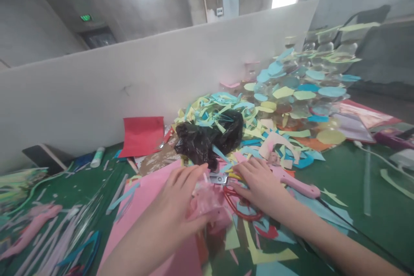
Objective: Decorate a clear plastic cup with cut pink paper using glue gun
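Paper-topped stacks (305, 90) upper right look done — pink piece (209, 200) mid-frame doesn't yet. Left hand (176, 200), fingers pinching it; right hand (258, 183), fingers curled round scissors (219, 178).

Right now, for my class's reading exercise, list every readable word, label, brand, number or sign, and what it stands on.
None can be read.
Small glowing green rectangular sign: marks too small and blurred.
White cylindrical tube: any print too blurred.
Metal scissors with red and yellow handles: no legible lettering.
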The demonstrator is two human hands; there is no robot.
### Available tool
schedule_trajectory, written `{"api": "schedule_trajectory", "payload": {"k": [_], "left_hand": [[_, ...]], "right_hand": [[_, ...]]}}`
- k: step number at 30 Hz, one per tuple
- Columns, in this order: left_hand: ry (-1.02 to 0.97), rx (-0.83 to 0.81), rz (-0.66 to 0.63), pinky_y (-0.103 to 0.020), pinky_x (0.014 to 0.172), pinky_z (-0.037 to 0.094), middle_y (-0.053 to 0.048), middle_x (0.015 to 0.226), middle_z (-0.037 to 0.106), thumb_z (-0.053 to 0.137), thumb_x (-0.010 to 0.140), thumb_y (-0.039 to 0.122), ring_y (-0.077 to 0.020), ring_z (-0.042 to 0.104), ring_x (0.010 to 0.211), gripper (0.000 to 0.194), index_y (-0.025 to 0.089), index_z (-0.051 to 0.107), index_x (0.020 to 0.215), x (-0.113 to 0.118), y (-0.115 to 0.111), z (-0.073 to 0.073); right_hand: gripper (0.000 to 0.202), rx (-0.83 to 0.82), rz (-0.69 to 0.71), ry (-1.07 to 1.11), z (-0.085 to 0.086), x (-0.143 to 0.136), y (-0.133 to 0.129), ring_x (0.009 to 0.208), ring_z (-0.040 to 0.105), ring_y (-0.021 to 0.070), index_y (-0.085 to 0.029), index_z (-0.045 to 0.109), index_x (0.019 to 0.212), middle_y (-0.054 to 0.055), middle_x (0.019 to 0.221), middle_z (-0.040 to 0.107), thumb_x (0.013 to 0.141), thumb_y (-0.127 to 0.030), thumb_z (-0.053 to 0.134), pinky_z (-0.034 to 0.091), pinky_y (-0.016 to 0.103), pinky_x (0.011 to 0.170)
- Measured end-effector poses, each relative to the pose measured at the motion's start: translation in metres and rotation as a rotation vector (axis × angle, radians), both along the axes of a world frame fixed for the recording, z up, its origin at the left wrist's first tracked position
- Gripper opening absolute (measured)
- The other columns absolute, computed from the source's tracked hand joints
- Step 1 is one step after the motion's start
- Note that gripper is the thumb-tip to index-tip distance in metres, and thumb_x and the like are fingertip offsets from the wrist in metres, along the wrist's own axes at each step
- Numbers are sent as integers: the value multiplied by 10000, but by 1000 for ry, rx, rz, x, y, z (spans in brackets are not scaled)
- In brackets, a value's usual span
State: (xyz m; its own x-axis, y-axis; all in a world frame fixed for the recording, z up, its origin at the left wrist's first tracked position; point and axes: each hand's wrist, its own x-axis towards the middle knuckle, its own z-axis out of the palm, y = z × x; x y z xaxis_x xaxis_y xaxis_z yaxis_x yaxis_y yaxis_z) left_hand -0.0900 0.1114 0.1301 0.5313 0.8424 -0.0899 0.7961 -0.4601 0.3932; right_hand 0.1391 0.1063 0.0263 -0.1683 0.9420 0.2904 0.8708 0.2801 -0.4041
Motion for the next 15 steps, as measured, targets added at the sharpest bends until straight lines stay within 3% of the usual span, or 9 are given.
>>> {"api": "schedule_trajectory", "payload": {"k": [3, 5, 7, 12, 15], "left_hand": [[-115, -52, 59, -470, 1064, 457, -56, 1537, 435, 620, 839, 546, -302, 395, 1422, 696, 353, 381, 1463, 5, -2, 3], [-204, -91, 100, -448, 1061, 463, -69, 1557, 410, 621, 835, 545, -297, 395, 1425, 730, 333, 352, 1480, 10, -3, 1], [-285, -102, 117, -462, 1082, 439, -104, 1555, 412, 639, 815, 526, -310, 404, 1417, 760, 286, 362, 1480, 15, -2, -3], [-398, -102, 143, -521, 1095, 403, -150, 1507, 465, 632, 788, 463, -338, 441, 1384, 732, 226, 413, 1445, 20, 5, -21], [-456, -125, 167, -512, 1065, 428, -149, 1496, 475, 601, 820, 451, -327, 486, 1345, 684, 244, 411, 1444, 21, 7, -31]], "right_hand": [[263, -14, 115, 221, 10, 2, -6, 1156, 549, 331, -200, 635, 1156, 129, 1214, 648, 960, -345, 539, 407, 544, 1014], [449, -137, 239, 455, 14, 4, -11, 1302, 479, 303, -256, 488, 1390, 114, 1445, 509, 967, -404, 517, 395, 509, 1075], [604, -287, 318, 646, 15, 6, -14, 1382, 417, 288, -293, 359, 1495, 95, 1564, 373, 950, -483, 533, 372, 488, 1116], [664, -424, 379, 1048, 7, 6, -11, 1387, 424, 291, -259, 444, 1456, 115, 1534, 430, 936, -670, 422, 309, 497, 1155], [710, -444, 402, 1121, 1, 3, -6, 1382, 432, 289, -269, 419, 1475, 117, 1505, 469, 886, -637, 569, 350, 472, 1132]]}}
